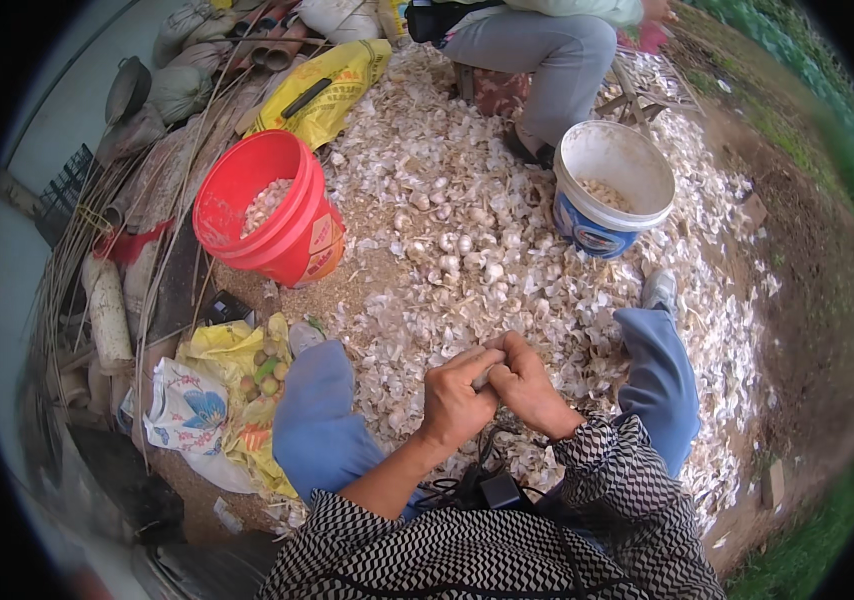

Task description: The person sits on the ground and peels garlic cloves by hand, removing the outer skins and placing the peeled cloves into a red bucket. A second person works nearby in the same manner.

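Observation:
My left hand (459, 400) and my right hand (530, 388) meet in front of me, both closed with the fingers bent. A small pale thing shows between them, mostly hidden by the fingers; I cannot make out what it is. Below and beyond them, whole garlic bulbs (449, 262) lie on a thick spread of garlic skins (387, 340). A red bucket (319, 232) with peeled-looking garlic cloves (267, 205) in it stands at the far left. At the far right is a white bucket with a blue label (587, 228), with more cloves (607, 193) inside.
Another person in grey trousers (537, 60) sits on a low stool across from me. Yellow sacking (337, 95) lies behind the red bucket. Left are sticks, sacks and a yellow bag with round fruit (269, 375). A black cable box (499, 490) rests at my lap.

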Available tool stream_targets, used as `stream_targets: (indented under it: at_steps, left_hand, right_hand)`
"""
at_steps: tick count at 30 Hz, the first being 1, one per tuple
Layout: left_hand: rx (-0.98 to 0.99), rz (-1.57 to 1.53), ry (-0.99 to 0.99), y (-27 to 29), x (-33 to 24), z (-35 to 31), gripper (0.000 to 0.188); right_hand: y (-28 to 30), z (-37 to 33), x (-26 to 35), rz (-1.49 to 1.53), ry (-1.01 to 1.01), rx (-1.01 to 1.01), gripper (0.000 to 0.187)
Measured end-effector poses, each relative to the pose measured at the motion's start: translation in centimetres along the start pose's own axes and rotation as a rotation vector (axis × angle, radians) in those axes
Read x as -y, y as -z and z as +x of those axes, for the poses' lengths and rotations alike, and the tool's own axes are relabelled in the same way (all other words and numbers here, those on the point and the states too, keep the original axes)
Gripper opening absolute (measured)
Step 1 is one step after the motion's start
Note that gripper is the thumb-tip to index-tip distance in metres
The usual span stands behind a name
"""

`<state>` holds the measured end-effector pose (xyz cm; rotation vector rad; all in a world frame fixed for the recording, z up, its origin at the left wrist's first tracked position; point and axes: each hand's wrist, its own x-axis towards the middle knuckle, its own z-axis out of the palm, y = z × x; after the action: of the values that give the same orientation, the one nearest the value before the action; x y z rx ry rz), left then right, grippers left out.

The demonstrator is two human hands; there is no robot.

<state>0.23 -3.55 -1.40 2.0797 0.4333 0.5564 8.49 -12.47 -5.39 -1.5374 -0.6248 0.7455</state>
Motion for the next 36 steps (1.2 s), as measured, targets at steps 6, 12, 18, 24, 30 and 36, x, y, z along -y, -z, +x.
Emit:
stream_targets:
  at_steps: [6,12,18,24,30,36]
  left_hand:
    - [0.023,-0.563,0.394,0.4,1.2,0.5,0.028]
    - [-0.107,-0.415,0.199,-0.8,1.8,0.6,0.026]
    - [-0.037,-0.139,0.101,0.1,0.6,0.4,0.028]
    - [-0.031,-0.476,0.236,0.0,-0.5,0.1,0.031]
    - [0.016,-1.187,0.542,0.6,0.3,0.9,0.034]
    - [-0.075,-1.174,0.536,1.3,1.0,1.0,0.034]
  right_hand:
    - [0.5,-0.1,3.6,0.443,-0.215,0.052,0.02]
    - [-0.4,0.2,2.7,0.272,-0.045,-0.022,0.021]
    - [-0.4,0.3,2.2,-0.254,0.194,-0.166,0.023]
    - [-0.5,1.1,0.5,0.042,0.035,-0.175,0.03]
    - [0.9,2.0,2.1,0.826,-0.486,-0.157,0.021]
    - [6.5,8.1,-1.8,0.815,-0.296,-0.384,0.036]
